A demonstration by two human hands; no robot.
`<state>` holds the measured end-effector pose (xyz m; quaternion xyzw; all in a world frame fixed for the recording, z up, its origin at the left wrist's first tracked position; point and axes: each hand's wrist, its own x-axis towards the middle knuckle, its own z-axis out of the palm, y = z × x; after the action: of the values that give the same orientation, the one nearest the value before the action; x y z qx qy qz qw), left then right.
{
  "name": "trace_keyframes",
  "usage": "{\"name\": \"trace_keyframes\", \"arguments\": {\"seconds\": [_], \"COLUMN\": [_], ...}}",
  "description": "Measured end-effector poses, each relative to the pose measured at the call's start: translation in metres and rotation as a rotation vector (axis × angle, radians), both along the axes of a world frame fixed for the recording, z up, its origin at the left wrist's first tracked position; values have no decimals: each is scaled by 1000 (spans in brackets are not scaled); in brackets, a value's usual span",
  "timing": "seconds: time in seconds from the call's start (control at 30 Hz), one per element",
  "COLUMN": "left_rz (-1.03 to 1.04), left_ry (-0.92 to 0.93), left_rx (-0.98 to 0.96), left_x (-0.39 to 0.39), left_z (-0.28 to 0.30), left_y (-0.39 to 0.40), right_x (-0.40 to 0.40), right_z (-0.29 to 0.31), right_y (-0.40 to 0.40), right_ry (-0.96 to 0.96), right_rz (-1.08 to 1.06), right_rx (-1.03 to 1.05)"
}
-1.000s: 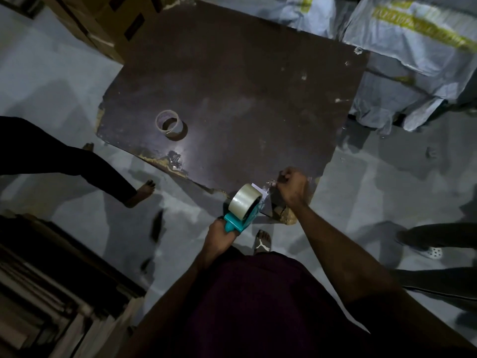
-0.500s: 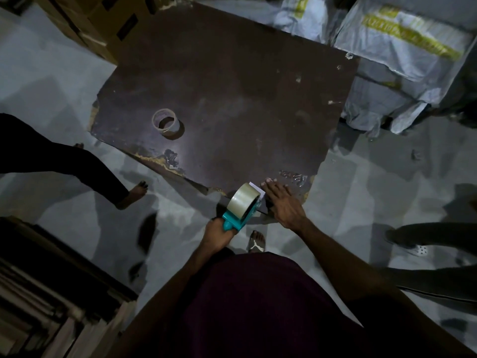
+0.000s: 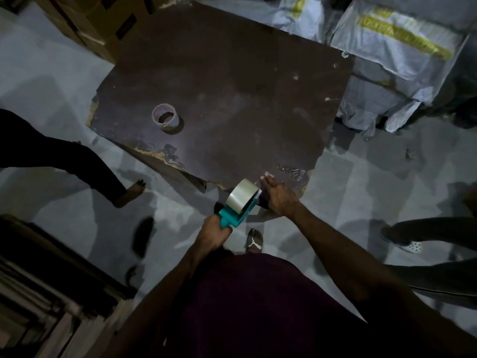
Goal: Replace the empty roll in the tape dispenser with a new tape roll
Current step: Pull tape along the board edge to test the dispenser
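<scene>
A teal tape dispenser (image 3: 232, 218) with a full tan tape roll (image 3: 242, 196) mounted on it hangs over the near corner of the dark board (image 3: 232, 86). My left hand (image 3: 212, 235) grips its handle from below. My right hand (image 3: 280, 195) lies beside the dispenser's front end, fingers stretched flat toward the board; whether it touches the tape end I cannot tell. An empty roll core (image 3: 165, 117) stands on the board to the far left. A crumpled scrap of clear tape (image 3: 293, 171) lies near the board's near corner.
Another person's bare foot (image 3: 129, 193) and leg stand left of the board; a sandalled foot (image 3: 254, 241) is below the dispenser. More legs and a shoe (image 3: 410, 244) are at right. Sacks (image 3: 395, 47) lie far right, cardboard boxes (image 3: 85, 19) far left, stacked boards (image 3: 38, 306) bottom left.
My right hand has let go of the clear tape scrap, left it on the board's corner, and moved back beside the dispenser with fingers flat. The left hand keeps its hold on the handle.
</scene>
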<state>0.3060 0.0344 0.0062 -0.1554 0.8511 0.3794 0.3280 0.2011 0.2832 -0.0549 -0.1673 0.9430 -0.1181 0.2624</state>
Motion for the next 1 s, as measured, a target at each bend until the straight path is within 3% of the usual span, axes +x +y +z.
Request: {"name": "trace_keyframes", "arguments": {"seconds": [0.4,0.67,1.0], "left_rz": [-24,-25,-20], "left_ry": [-31,-73,-93], "left_rx": [-123,-277,-290], "left_x": [11,5,3], "left_z": [6,9,15], "left_y": [-5,22,27], "right_x": [-2,-1,1], "right_z": [2,-3,-5], "right_y": [3,-2,-5], "right_ry": [-13,-16,-2], "right_rz": [-10,-47,-52], "right_rx": [-100,-70,-7]}}
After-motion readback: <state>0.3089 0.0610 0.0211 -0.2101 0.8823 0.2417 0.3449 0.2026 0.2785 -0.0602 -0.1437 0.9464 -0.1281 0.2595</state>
